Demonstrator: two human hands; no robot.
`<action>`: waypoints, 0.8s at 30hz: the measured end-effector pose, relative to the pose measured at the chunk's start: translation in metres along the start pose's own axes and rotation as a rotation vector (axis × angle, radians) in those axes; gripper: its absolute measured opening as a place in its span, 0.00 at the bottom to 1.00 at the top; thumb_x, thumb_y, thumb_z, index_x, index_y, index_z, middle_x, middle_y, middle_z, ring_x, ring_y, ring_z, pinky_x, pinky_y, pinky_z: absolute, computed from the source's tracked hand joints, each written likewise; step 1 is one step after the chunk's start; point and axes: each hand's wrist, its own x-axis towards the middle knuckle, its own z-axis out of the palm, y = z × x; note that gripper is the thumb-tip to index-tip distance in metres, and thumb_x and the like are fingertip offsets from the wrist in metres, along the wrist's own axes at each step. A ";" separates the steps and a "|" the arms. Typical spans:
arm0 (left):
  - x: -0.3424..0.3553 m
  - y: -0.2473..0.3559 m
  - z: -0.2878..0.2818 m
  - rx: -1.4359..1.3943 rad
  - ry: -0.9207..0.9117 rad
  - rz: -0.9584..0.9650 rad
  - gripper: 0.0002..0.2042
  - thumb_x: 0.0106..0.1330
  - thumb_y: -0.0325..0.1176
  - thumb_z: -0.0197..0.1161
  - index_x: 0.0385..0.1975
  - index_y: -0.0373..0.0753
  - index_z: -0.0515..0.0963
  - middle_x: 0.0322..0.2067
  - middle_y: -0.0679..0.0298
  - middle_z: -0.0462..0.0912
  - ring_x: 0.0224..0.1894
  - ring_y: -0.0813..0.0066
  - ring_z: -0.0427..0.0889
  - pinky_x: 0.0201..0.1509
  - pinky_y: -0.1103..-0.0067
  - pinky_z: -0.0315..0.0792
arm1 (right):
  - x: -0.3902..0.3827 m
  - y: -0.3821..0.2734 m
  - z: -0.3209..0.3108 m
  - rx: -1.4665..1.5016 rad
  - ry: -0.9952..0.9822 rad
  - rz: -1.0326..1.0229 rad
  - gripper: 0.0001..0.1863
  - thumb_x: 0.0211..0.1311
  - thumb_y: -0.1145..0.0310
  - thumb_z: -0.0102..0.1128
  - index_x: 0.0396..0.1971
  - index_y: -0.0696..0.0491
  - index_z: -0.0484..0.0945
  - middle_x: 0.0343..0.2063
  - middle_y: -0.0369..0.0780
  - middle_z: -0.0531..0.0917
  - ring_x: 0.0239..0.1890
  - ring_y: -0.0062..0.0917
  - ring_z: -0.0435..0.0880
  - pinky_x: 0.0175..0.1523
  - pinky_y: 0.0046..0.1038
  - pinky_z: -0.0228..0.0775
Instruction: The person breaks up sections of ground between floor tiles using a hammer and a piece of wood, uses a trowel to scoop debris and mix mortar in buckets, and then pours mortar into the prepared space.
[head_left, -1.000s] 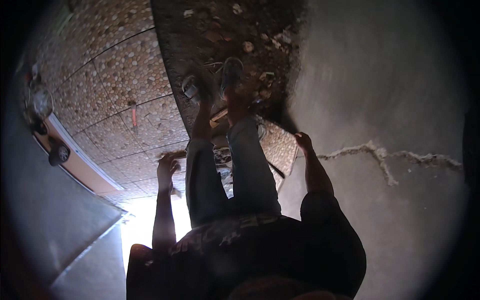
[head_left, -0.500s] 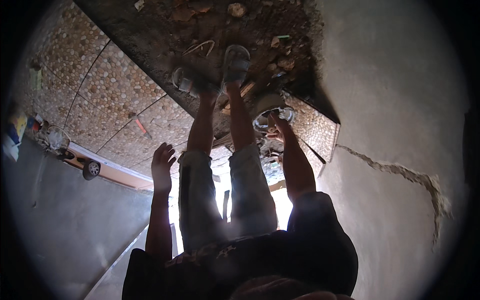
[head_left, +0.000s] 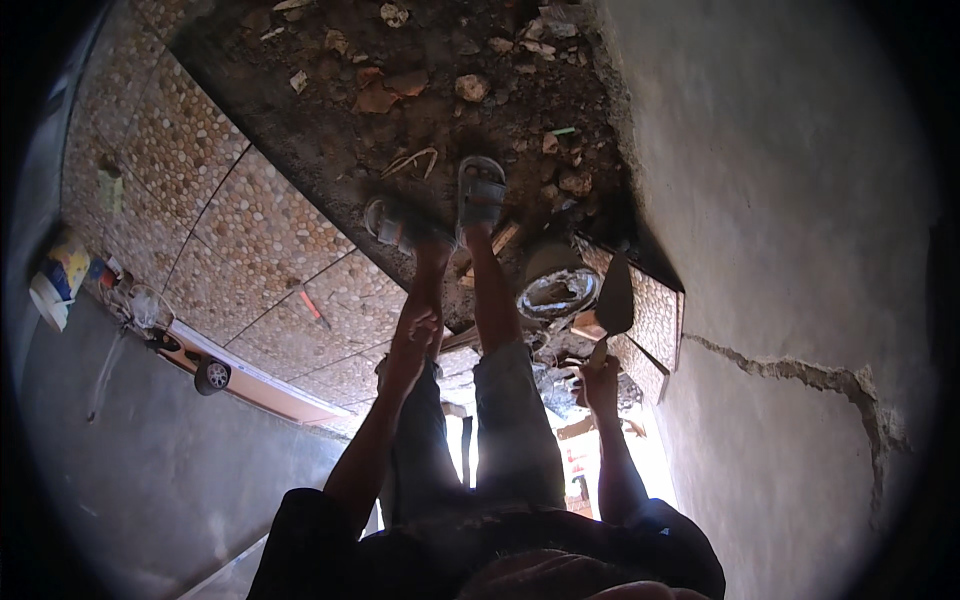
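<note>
Head view: got a trowel (head_left: 616, 300) gripped by the handle (head_left: 599, 352) in the right hand (head_left: 598, 385), with the blade pointing outward. Got the left hand (head_left: 414, 340) down by the left shin (head_left: 432, 264), can't tell if clenched or loose. Just past the right hand and a bit left, see a bucket (head_left: 548, 262) with a kinda crusty whitish rim. Well left of the left hand, see pebbly tiles (head_left: 260, 290). Far beyond both hands, see rubble (head_left: 472, 88) on dark dirt (head_left: 320, 150).
</note>
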 end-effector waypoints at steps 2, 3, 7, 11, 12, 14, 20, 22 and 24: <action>0.010 0.009 0.022 0.163 -0.021 0.061 0.15 0.66 0.32 0.54 0.50 0.35 0.70 0.43 0.57 0.78 0.45 0.72 0.78 0.49 0.78 0.71 | 0.049 -0.055 -0.009 -0.293 0.041 -0.193 0.33 0.51 0.72 0.52 0.60 0.52 0.55 0.43 0.53 0.66 0.36 0.44 0.74 0.38 0.38 0.69; 0.010 0.028 0.036 0.273 -0.030 0.124 0.15 0.65 0.31 0.53 0.50 0.35 0.70 0.43 0.56 0.78 0.45 0.71 0.78 0.49 0.78 0.71 | 0.087 -0.084 -0.007 -0.408 0.049 -0.240 0.37 0.50 0.74 0.51 0.64 0.50 0.53 0.49 0.57 0.65 0.41 0.50 0.74 0.44 0.42 0.71; 0.061 -0.046 0.056 0.150 -0.115 0.170 0.15 0.65 0.29 0.53 0.51 0.34 0.69 0.47 0.53 0.77 0.49 0.69 0.77 0.51 0.77 0.71 | 0.254 -0.167 0.017 -0.261 0.242 -0.480 0.25 0.60 0.64 0.52 0.56 0.56 0.62 0.51 0.55 0.70 0.46 0.54 0.73 0.49 0.46 0.68; 0.086 -0.064 0.079 0.040 -0.144 0.205 0.15 0.66 0.30 0.53 0.52 0.33 0.68 0.47 0.52 0.77 0.50 0.69 0.76 0.52 0.77 0.71 | 0.373 -0.245 0.014 -0.430 0.421 -0.818 0.24 0.59 0.71 0.49 0.58 0.54 0.64 0.50 0.54 0.72 0.53 0.49 0.70 0.56 0.44 0.64; 0.092 -0.077 0.084 -0.026 -0.143 0.185 0.15 0.66 0.30 0.53 0.52 0.33 0.68 0.47 0.52 0.77 0.50 0.69 0.76 0.52 0.77 0.71 | 0.383 -0.275 0.009 -0.452 0.389 -0.767 0.27 0.58 0.72 0.49 0.60 0.52 0.61 0.48 0.54 0.73 0.51 0.49 0.73 0.53 0.45 0.67; 0.100 -0.098 0.089 -0.065 -0.172 0.145 0.15 0.67 0.30 0.52 0.52 0.33 0.68 0.46 0.53 0.77 0.51 0.69 0.76 0.53 0.77 0.70 | 0.380 -0.321 -0.010 -0.620 0.326 -0.625 0.31 0.56 0.73 0.50 0.62 0.48 0.56 0.45 0.55 0.74 0.45 0.49 0.77 0.47 0.46 0.71; 0.094 -0.089 0.084 -0.284 -0.148 0.077 0.15 0.68 0.30 0.51 0.52 0.33 0.68 0.45 0.56 0.77 0.49 0.73 0.76 0.53 0.78 0.69 | 0.288 -0.260 -0.061 -1.250 -0.049 -0.465 0.35 0.55 0.75 0.47 0.65 0.46 0.51 0.38 0.57 0.76 0.33 0.50 0.80 0.37 0.46 0.73; 0.094 -0.080 0.085 -0.367 -0.148 0.025 0.15 0.68 0.31 0.51 0.52 0.33 0.68 0.45 0.57 0.77 0.47 0.75 0.76 0.52 0.79 0.69 | 0.235 -0.212 -0.088 -1.318 -0.204 -0.204 0.31 0.57 0.72 0.47 0.63 0.49 0.55 0.38 0.55 0.76 0.35 0.48 0.79 0.41 0.49 0.71; 0.094 -0.070 0.088 -0.399 -0.124 -0.035 0.15 0.69 0.32 0.51 0.52 0.33 0.68 0.45 0.58 0.77 0.45 0.77 0.76 0.51 0.79 0.69 | 0.208 -0.196 -0.094 -1.135 -0.209 -0.063 0.29 0.58 0.68 0.48 0.62 0.49 0.57 0.40 0.53 0.76 0.41 0.44 0.79 0.48 0.47 0.69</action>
